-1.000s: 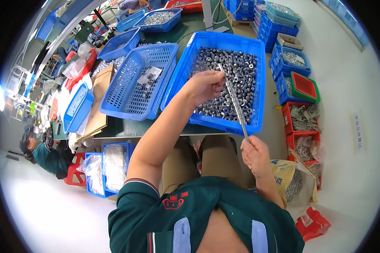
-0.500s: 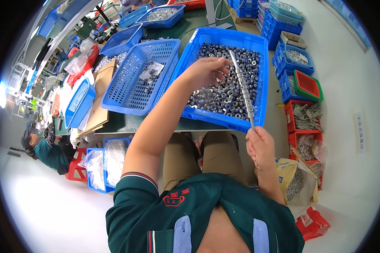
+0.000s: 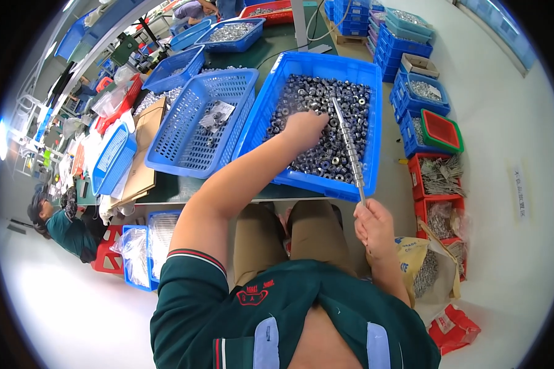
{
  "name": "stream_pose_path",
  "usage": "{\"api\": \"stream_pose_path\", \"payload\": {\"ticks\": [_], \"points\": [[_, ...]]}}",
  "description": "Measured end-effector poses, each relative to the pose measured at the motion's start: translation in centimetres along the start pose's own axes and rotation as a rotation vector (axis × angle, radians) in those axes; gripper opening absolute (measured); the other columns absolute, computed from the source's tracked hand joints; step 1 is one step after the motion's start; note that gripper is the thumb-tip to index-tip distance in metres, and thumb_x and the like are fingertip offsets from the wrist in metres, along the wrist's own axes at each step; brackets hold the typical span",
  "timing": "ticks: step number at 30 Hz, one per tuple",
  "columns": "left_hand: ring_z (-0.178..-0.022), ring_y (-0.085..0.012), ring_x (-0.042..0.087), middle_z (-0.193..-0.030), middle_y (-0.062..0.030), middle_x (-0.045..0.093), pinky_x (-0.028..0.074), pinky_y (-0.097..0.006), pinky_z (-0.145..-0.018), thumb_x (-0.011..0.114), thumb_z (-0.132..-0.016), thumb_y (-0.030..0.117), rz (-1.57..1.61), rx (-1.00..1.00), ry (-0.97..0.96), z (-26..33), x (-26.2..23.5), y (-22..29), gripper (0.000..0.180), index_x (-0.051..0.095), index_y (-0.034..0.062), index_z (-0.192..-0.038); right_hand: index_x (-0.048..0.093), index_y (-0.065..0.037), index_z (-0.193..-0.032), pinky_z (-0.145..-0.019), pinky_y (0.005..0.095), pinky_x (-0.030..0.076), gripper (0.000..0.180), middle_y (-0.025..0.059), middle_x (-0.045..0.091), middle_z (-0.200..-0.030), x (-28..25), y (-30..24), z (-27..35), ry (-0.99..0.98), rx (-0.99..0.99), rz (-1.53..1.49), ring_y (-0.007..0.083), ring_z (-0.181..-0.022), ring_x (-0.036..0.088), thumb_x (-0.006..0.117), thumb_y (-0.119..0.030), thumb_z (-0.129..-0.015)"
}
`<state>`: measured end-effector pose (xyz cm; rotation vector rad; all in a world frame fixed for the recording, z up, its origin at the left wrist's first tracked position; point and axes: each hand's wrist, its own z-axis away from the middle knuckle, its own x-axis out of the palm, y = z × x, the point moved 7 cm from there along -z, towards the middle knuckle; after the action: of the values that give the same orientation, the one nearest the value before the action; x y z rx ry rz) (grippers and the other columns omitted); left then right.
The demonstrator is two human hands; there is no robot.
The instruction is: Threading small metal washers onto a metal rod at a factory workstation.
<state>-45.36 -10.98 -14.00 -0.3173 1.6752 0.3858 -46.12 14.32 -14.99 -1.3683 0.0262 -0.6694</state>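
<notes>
- The right hand sits lower right of centre, just off the near edge of the table; its fingers are closed round the near end of a thin metal rod.
- The rod runs up and slightly left from that fist, over the near rim of the tray and across the heap inside; small rings are threaded along its upper length, so it looks knobbly there.
- The left hand lies at the centre of the frame, left of the rod, its arm reaching in from the lower left. It rests palm down on the nuts, fingers curled into them; whether it grips any I cannot tell.
- The nuts are small dark metal rings filling the solid blue tray, which stands tilted on the green table. The rod's far tip lies among them, just right of the left hand's fingertips.
- Left of the tray, touching it, is a blue basket with perforated walls; a few loose metal parts and a small clear bag lie on its floor.
- Further left lie flat cardboard and another blue basket at the table's edge.
- At the right of the frame, on the floor, stand red bins of metal pieces and stacked blue bins in the upper right.
- At the upper centre more blue trays hold grey parts.
- Far left, another person in green sits low down, well apart from the hands.
</notes>
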Motion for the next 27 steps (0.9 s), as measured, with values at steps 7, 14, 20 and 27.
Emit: {"api": "stream_pose_path", "payload": {"ticks": [7,14,20,27], "points": [[-0.077,-0.0325,0.062,-0.081,-0.0143,0.064,0.050,-0.043,-0.067,0.056,-0.071,0.009,0.034,-0.097,0.083,-0.2,-0.9,-1.0,0.021,0.059,0.0091,-0.092,0.049,-0.004,-0.078,-0.035,0.0189,0.025,0.019,-0.0031,0.039,-0.048,0.0,0.9,0.0,-0.014,0.026,-0.032,0.0039,-0.036,0.032,0.051,-0.018,-0.091],[-0.087,-0.0228,0.062,-0.099,-0.0136,0.061,0.051,-0.031,-0.080,0.059,-0.082,0.005,1.825,-0.216,-0.041,1.2,-3.8,-3.7,0.023,0.056,-0.0054,-0.103,0.049,-0.004,-0.077,-0.035,0.0186,0.026,0.018,-0.0033,0.039,-0.049,-0.3,1.1,0.6,-0.056,0.049,0.020,0.0036,-0.037,0.033,0.052,-0.017,-0.090],[-0.088,-0.0190,0.062,-0.101,-0.0135,0.062,0.051,-0.029,-0.077,0.056,-0.087,0.007,1.977,-0.138,-0.064,2.4,-4.6,-3.1,0.023,0.057,-0.0028,-0.108,0.050,-0.004,-0.078,-0.035,0.0178,0.026,0.017,-0.0042,0.040,-0.051,0.7,1.4,0.4,-0.112,0.059,0.011,0.0028,-0.038,0.034,0.052,-0.016,-0.090],[-0.088,-0.0175,0.061,-0.098,-0.0102,0.062,0.050,-0.028,-0.078,0.059,-0.085,0.009,1.831,-0.192,-0.044,3.2,-4.7,-3.0,0.029,0.055,-0.0018,-0.112,0.050,-0.004,-0.078,-0.036,0.0174,0.026,0.017,-0.0047,0.040,-0.051,1.2,0.6,1.1,-0.106,0.067,0.066,0.0022,-0.039,0.035,0.052,-0.016,-0.090]]}}
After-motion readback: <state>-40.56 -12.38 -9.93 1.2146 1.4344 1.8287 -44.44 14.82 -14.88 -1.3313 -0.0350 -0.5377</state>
